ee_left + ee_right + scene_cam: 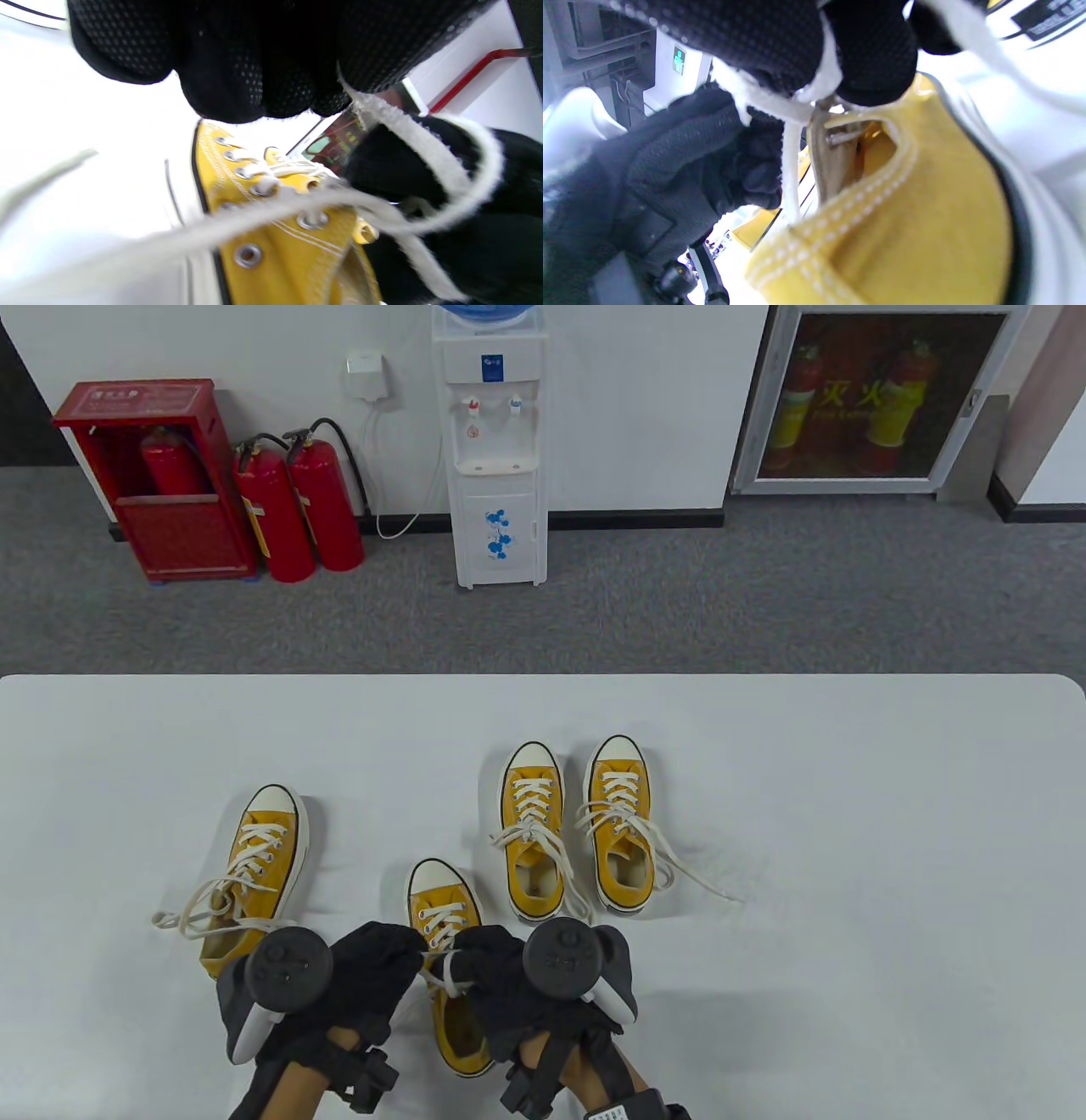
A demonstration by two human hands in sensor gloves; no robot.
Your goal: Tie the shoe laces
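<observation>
Here, flat woven lace [428, 148], canvas shoe [443, 899].

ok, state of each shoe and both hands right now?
Near yellow canvas shoe: white lace mid-tie, held above its tongue.
Left yellow canvas shoe: laces loose, trailing on the white table.
Two far yellow canvas shoes: side by side, laces spread loose on the table.
Left hand: grips the lace.
Right hand: fingers pinch the lace.

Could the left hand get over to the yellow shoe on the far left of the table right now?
Probably not at once: the left hand holds the lace of the middle shoe. Once it lets go, the far-left shoe lies close, nothing between.
</observation>
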